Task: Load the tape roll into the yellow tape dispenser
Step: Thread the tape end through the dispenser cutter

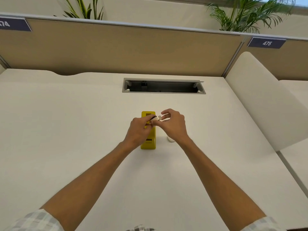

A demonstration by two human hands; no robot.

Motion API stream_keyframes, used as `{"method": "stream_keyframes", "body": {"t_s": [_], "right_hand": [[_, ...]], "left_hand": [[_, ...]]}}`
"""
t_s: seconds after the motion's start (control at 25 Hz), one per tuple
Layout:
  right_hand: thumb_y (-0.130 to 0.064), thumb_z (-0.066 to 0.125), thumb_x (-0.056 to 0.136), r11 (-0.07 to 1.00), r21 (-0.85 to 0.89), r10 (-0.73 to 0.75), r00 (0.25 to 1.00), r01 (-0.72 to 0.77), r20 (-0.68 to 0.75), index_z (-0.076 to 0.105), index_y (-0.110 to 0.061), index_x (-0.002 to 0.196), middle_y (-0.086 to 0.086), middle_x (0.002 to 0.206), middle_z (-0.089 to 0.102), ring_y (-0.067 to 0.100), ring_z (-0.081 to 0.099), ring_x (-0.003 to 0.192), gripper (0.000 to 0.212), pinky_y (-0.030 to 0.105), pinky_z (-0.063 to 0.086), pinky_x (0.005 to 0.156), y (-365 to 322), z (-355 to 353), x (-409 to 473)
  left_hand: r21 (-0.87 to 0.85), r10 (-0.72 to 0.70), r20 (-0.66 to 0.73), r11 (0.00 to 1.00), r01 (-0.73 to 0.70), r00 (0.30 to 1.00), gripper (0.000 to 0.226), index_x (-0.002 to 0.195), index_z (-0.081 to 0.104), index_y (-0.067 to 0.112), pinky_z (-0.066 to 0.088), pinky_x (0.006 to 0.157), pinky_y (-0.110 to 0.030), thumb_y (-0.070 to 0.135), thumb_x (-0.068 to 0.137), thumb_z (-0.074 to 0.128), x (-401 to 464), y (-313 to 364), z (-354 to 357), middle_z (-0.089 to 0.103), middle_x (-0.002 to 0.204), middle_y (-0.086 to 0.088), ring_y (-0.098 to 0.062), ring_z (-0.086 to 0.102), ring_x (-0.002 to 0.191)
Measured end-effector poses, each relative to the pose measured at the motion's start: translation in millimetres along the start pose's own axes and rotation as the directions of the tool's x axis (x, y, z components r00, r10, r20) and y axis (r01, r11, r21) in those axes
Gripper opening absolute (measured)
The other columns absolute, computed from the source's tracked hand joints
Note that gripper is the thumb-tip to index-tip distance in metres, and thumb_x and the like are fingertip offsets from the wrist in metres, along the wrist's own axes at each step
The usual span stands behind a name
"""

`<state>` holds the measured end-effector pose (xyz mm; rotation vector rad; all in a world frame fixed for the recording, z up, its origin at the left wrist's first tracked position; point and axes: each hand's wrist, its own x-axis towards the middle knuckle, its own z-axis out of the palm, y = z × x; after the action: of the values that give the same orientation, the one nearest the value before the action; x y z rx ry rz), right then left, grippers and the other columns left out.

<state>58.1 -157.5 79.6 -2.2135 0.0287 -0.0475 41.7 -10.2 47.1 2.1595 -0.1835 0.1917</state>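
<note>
White worktop (83, 122) is stretching before a tan partition (116, 52). We are holding the tape roll (155, 118) pinched between our left hand (138, 130) and right hand (174, 125), just above the yellow tape dispenser (148, 144) standing on the worktop.

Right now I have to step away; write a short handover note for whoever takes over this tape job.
Left hand: closed on a small dark-edged piece, held over the yellow tape dispenser.
Right hand: pinching the pale tape roll against that piece.
Dispenser lies flat on the white desk, nothing visibly seated in it.
A small white ring-like item sits on the desk under the right wrist; too hidden to identify.
Done: roll picked up.
Left: seat the roll in the dispenser.
</note>
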Motion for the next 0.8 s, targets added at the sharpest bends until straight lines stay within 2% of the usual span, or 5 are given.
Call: {"method": "stream_keyframes", "body": {"t_s": [0.16, 0.28, 0.4, 0.52, 0.8], "right_hand": [[-0.054, 0.078, 0.070, 0.997, -0.043, -0.052, 0.991, 0.057, 0.124, 0.066, -0.021, 0.113, -0.006, 0.104, 0.067, 0.010, 0.066, 0.086, 0.055, 0.024, 0.052, 0.074, 3, -9, -1], [-0.040, 0.077, 0.076, 0.984, -0.057, -0.156, 0.970, 0.169, 0.187, 0.067, -0.021, 0.117, -0.006, 0.117, 0.065, 0.008, 0.066, 0.093, 0.046, 0.030, 0.054, 0.083, 9, -11, -2], [-0.028, 0.075, 0.080, 0.977, -0.042, -0.199, 0.964, 0.209, 0.178, 0.071, -0.020, 0.112, -0.006, 0.107, 0.071, 0.006, 0.065, 0.093, 0.033, 0.040, 0.055, 0.085, 15, -8, -1], [-0.024, 0.074, 0.083, 0.977, -0.011, -0.208, 0.965, 0.213, 0.158, 0.073, -0.019, 0.107, -0.005, 0.097, 0.073, 0.007, 0.066, 0.089, 0.025, 0.039, 0.055, 0.084, 14, -9, -2], [-0.022, 0.075, 0.083, 0.959, 0.037, -0.284, 0.952, 0.282, 0.110, 0.075, -0.015, 0.099, 0.000, 0.091, 0.074, 0.011, 0.068, 0.082, 0.018, 0.033, 0.057, 0.079, 8, -11, -6]], "left_hand": [[0.005, -0.005, 0.083, 1.000, 0.005, 0.997, 0.033, 0.124, 0.062, 0.017, 0.055, 0.080, -0.047, 0.017, 0.092, 0.059, 1, -4, -7, 0.073, 0.099, -0.010, -0.026, 0.068, 0.086], [-0.054, -0.016, 0.154, 0.998, 0.024, 0.988, 0.035, 0.124, 0.062, 0.018, 0.054, 0.088, -0.044, 0.016, 0.090, 0.062, 2, -5, -12, 0.072, 0.107, -0.009, -0.023, 0.067, 0.097], [-0.107, -0.012, 0.193, 0.994, 0.033, 0.981, 0.043, 0.131, 0.055, 0.019, 0.052, 0.096, -0.035, 0.011, 0.089, 0.062, 4, -5, -16, 0.069, 0.116, -0.007, -0.019, 0.066, 0.107], [-0.115, -0.014, 0.216, 0.993, 0.039, 0.976, 0.045, 0.132, 0.051, 0.019, 0.050, 0.095, -0.026, 0.007, 0.090, 0.059, 6, -1, -20, 0.068, 0.119, -0.006, -0.017, 0.065, 0.109], [-0.179, -0.045, 0.193, 0.980, 0.081, 0.980, 0.046, 0.132, 0.052, 0.020, 0.051, 0.095, -0.025, 0.004, 0.089, 0.059, 9, 0, -23, 0.065, 0.122, -0.001, -0.017, 0.061, 0.113]]}}
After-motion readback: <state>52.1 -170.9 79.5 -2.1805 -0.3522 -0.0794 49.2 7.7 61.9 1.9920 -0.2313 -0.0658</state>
